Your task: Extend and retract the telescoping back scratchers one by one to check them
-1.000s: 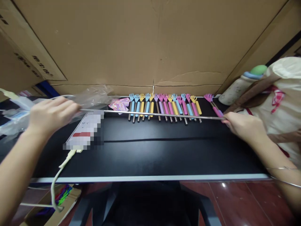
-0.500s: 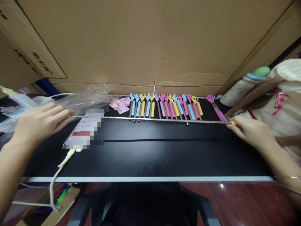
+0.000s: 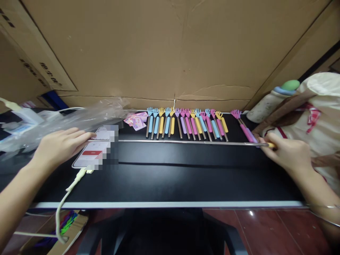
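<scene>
Gripping the metal rod point(image 3: 186, 142) are the right hand point(image 3: 288, 154) and, seemingly, the left hand point(image 3: 60, 147); it has shifted nearer the desk edge point(image 3: 170, 205).

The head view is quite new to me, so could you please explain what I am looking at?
There is no machine here: these are a person's bare left hand and right hand, seen from a camera worn on the head, looking forward and down. They hold a long thin metal rod between them, with a yellow part at the right hand. On the black table, a row of claw-headed sticks with coloured grips lies near the cardboard. To its left are pink cards, a clear plastic bag and a phone, partly pixelated.
</scene>
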The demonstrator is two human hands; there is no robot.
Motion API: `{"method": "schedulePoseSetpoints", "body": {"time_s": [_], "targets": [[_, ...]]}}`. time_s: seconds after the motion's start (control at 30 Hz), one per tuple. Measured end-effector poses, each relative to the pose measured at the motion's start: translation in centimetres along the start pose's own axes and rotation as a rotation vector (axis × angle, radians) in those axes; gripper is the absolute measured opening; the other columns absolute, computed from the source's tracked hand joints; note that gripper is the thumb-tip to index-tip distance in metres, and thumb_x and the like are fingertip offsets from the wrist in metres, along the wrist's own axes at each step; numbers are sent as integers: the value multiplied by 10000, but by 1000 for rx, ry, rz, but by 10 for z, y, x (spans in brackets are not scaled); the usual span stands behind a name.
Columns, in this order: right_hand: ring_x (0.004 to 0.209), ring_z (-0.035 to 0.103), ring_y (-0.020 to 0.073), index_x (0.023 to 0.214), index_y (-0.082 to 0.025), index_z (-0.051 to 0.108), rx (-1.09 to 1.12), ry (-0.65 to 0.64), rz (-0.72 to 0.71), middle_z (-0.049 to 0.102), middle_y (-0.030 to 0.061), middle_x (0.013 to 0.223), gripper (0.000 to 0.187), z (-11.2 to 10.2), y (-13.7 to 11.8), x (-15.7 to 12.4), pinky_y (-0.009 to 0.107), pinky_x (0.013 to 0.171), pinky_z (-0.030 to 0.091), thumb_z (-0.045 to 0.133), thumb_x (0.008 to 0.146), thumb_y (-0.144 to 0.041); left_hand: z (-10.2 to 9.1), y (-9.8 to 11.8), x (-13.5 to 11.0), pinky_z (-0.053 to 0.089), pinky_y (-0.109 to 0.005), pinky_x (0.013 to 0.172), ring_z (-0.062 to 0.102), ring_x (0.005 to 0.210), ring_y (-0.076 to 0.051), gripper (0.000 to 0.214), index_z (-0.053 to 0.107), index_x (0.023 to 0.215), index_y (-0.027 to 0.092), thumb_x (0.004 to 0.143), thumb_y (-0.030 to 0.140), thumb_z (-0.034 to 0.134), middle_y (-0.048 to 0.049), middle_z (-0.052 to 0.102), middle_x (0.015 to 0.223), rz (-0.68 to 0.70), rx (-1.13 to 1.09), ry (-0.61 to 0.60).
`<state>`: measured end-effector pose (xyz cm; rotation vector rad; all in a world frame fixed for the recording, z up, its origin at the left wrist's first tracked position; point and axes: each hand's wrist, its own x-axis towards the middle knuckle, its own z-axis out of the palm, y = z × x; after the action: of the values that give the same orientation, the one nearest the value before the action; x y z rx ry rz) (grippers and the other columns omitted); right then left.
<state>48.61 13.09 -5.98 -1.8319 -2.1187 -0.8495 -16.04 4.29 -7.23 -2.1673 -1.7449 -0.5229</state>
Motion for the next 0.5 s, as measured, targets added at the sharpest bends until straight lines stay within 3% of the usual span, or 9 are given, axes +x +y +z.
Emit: {"method": "schedulePoseSetpoints", "body": {"time_s": [0.1, 0.17, 0.3, 0.4, 0.5], "targets": [[478, 461, 144, 633, -206, 501, 43, -53, -68, 539, 51, 504, 323, -10, -18, 6, 235, 494, 215, 469, 757, -503, -2, 12, 13, 276, -249, 588, 542, 704, -158, 488, 685, 929, 229, 996, 376, 224, -4, 636, 747, 207, 298, -22], [515, 507, 145, 693, -199, 554, 70, -61, -144, 605, 59, 572, 307, -18, -40, 11, 228, 507, 224, 460, 789, -475, -7, 36, 26, 279, -247, 586, 553, 731, -159, 474, 675, 968, 256, 1014, 348, 213, 0, 651, 757, 265, 371, -32], [527, 539, 152, 767, -190, 600, 59, 28, -259, 638, 46, 601, 257, -39, -105, 19, 236, 496, 154, 458, 818, -398, -12, 115, 52, 313, -269, 598, 583, 810, -185, 298, 650, 1021, 262, 990, 374, 376, -19, 680, 803, 244, 382, -61], [531, 562, 149, 820, -187, 603, 83, 0, -348, 646, 24, 615, 194, -59, -158, 16, 237, 494, 120, 463, 844, -319, -9, 175, 59, 295, -289, 551, 607, 767, -188, 185, 645, 998, 269, 954, 269, 465, -14, 678, 763, 265, 284, -120], [535, 579, 148, 881, -178, 598, 93, -85, -410, 655, 21, 654, 190, -76, -193, 9, 246, 491, 106, 446, 892, -290, -4, 208, 59, 277, -293, 525, 626, 746, -197, 188, 638, 949, 257, 965, 305, 458, -22, 664, 723, 290, 220, -165]]}}
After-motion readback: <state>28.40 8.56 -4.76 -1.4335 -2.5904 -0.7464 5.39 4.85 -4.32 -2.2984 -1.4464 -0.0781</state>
